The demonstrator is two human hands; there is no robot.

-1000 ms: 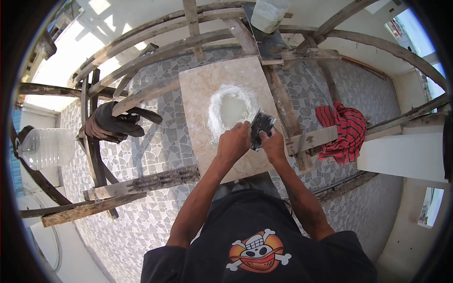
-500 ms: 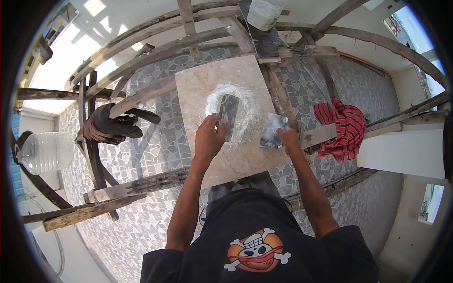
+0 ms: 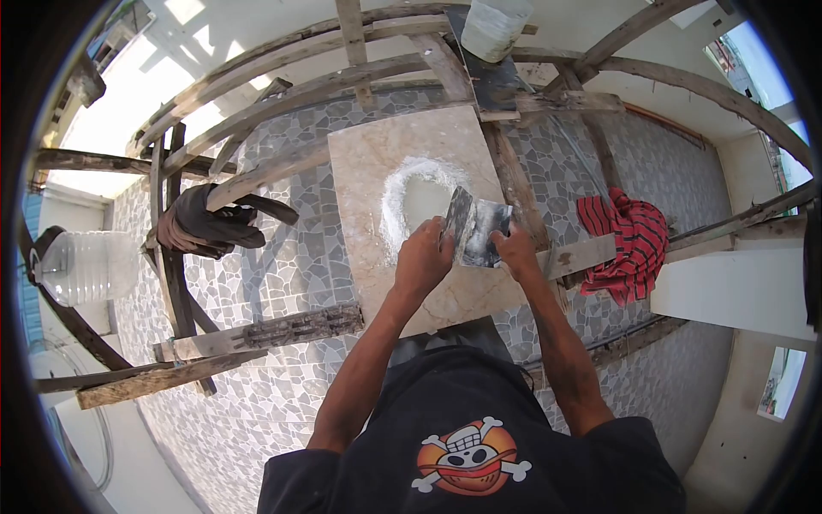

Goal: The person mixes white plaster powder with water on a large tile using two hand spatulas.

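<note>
My left hand (image 3: 425,257) is closed on a dark flat trowel (image 3: 458,214), tilted over the right part of a beige marbled board. My right hand (image 3: 517,250) grips a square dark plate (image 3: 486,233) smeared with white. The trowel's edge meets or nearly meets the left side of the plate; whether they touch I cannot tell. On the board (image 3: 360,163), left of both tools, a ring of white powder (image 3: 395,201) lies around a pale wet-looking patch (image 3: 424,199).
Wooden beams (image 3: 282,97) surround the board above a stone-patterned floor (image 3: 291,283). A dark cloth (image 3: 205,224) hangs at the left near a clear plastic jug (image 3: 86,267). To the right hangs a red striped cloth (image 3: 629,244). A whitish bucket (image 3: 495,30) stands beyond the board.
My left hand has moved the trowel right, from over the powder to beside the plate. The pale middle of the powder ring is now uncovered. The view has shifted slightly.
</note>
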